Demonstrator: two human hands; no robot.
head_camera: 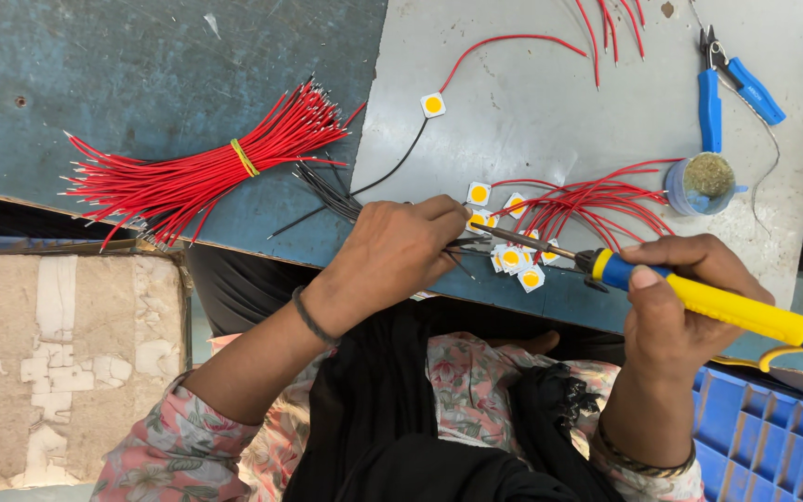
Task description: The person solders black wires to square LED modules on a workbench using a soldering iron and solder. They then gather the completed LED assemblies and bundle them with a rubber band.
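The soldering iron point(699, 296), with its yellow and blue handle, lies gripped in the right hand point(676, 307), fingers wrapped round the handle and the thin metal tip reaching left to a cluster of small white square chips with yellow round centres point(513, 257) near the front edge of the surface point(550, 112). The left hand point(392, 253) is closed on a few thin black wires point(468, 244), pinching them so their ends meet the chips just beside the iron's tip. More black wires point(327, 191) fan out behind the left hand. Loose red wires point(597, 200) spread from the chip cluster toward the right, ending near a small round blue tub point(702, 184) filled with a brownish-green tangle. Beyond the tub lie blue-handled pliers point(722, 79). Farther up, a single chip point(433, 104) sits alone with a red wire and a black wire joined to it. To the left, on the darker blue part of the surface, rests a thick bundle of red wires point(197, 172) tied with a yellow band point(244, 157). A worn cardboard box point(67, 367) sits at lower left, and a blue plastic crate point(773, 437) at lower right.
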